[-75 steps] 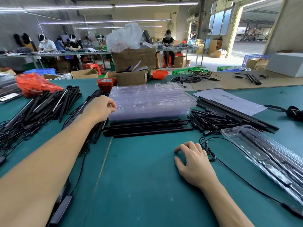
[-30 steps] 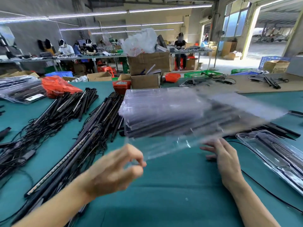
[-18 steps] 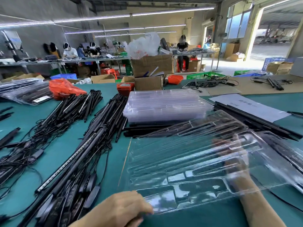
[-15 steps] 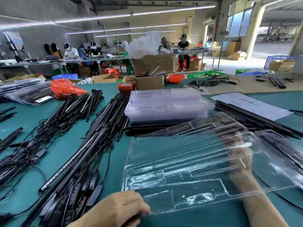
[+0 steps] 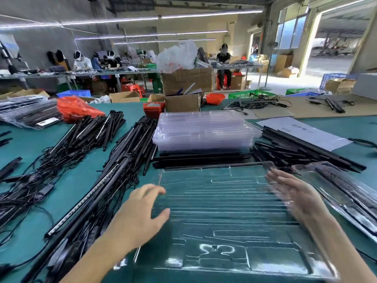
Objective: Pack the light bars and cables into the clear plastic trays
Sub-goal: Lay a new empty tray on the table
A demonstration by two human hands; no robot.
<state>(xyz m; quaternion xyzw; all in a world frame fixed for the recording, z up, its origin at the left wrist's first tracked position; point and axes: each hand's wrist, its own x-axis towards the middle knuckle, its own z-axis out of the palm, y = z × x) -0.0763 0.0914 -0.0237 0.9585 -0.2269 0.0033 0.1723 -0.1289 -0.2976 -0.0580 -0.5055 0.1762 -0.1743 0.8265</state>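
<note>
Empty clear moulded plastic tray [image 5: 234, 211] flat on green tabletop [image 5: 51, 197], nothing packed in it yet. Black light bars w/ cables [image 5: 114, 180] piled just left. Left hand [image 5: 140, 217] & right hand [image 5: 295, 193] open, grasping nothing. 0.5 s ago: tray airborne, tilted, held.

Ceiling strip lights [image 5: 210, 15] and daylight from the far-right doorway [image 5: 338, 43] brighten the hall; glare streaks the clear tray [image 5: 224, 211]; the right hand [image 5: 295, 193] blurs; wide-angle edges bend.
</note>
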